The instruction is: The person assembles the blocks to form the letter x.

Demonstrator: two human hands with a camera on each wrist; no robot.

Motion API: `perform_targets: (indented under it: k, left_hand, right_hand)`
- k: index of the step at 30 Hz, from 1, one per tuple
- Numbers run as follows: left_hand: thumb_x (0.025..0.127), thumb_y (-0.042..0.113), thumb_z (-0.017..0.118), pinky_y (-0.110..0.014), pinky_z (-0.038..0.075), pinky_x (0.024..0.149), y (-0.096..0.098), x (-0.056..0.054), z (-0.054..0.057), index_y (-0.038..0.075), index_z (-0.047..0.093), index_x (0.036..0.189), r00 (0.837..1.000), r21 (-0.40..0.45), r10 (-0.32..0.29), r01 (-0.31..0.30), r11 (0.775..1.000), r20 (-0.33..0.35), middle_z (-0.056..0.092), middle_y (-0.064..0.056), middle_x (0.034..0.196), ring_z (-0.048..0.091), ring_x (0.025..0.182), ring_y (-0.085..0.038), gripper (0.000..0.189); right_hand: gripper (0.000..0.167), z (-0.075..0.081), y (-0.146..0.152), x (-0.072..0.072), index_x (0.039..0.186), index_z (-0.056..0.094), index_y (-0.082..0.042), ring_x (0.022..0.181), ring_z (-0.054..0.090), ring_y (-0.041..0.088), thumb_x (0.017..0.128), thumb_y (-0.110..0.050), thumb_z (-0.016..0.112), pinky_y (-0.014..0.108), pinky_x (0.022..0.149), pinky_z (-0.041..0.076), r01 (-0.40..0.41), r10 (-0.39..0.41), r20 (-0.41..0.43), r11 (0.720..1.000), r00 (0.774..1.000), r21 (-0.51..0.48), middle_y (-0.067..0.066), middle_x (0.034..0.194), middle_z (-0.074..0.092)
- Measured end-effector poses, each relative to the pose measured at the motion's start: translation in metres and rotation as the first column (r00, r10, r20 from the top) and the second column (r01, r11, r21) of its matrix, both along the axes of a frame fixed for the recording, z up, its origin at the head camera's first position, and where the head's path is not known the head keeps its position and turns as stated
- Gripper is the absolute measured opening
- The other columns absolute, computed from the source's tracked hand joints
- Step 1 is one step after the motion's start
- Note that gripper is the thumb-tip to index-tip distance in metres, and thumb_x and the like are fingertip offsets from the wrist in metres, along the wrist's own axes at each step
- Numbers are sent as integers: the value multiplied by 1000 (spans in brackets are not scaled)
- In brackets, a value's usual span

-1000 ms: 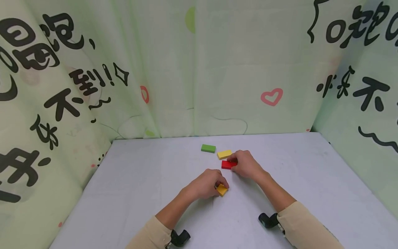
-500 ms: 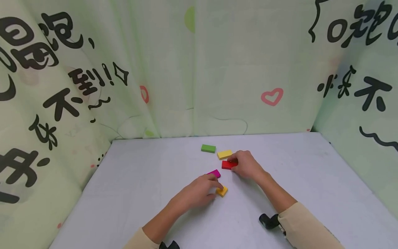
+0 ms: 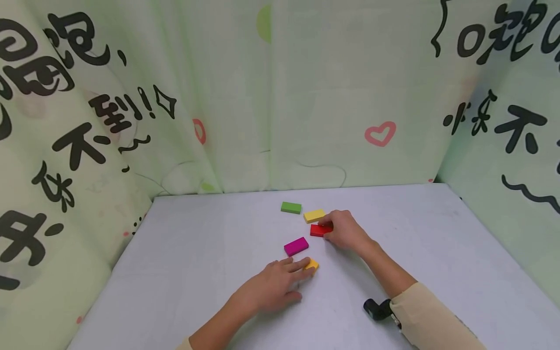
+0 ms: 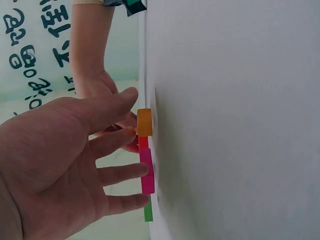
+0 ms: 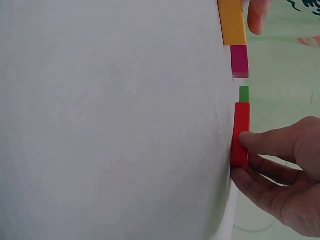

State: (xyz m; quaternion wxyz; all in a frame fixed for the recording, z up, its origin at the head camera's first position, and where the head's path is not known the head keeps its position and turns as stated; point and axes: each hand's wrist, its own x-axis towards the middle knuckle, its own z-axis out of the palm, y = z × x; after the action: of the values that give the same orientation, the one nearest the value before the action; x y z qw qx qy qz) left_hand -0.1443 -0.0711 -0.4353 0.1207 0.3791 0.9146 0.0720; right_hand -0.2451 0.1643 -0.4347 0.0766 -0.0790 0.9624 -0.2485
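My right hand (image 3: 345, 229) pinches one end of a red block (image 3: 317, 230) lying on the table; in the right wrist view, the thumb is on the face of the block and the fingertips are at its end. With fingers spread and fairly straight, my left hand (image 3: 271, 287) hovers beside an orange block (image 3: 312, 264), two fingers partly overlapping it in the head view. A magenta block (image 3: 296, 246) lies just beyond those fingertips. Behind the red block are a yellow block (image 3: 313, 216) and, farther left, a green block (image 3: 290, 207).
The blocks form a loose, bent line on a white-covered table (image 3: 197, 233). A pale green curtain (image 3: 323, 97) with dark lettering encloses the back and sides. A black wrist camera (image 3: 377, 309) is strapped near the right sleeve.
The left hand lets go of the orange block, draws back to the left and spreads its fingers, uncovering the magenta block. The right hand stays on the red block.
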Motion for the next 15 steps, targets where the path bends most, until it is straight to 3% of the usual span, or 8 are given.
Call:
perform_targets:
  k: [5,15]
  left_hand:
    - [100,42,68,-62,38,119,1,5,0,37,30,165,995,-25,58,-57,998,81,25,16,172,37,154,-35,75]
    - [100,45,68,-68,34,118,-1,8,-1,40,25,165,990,-21,83,-81,997,114,15,22,173,30,157,-36,79]
  right_hand:
    - [36,-1,-1,0,125,75,-4,111,61,29,90,-7,79,44,96,59,-5,5,-3,1000,1000,5,16,120,70]
    - [38,1,-1,0,126,74,-3,111,61,30,89,-7,80,43,94,60,-1,1,-13,1000,1000,3,16,119,70]
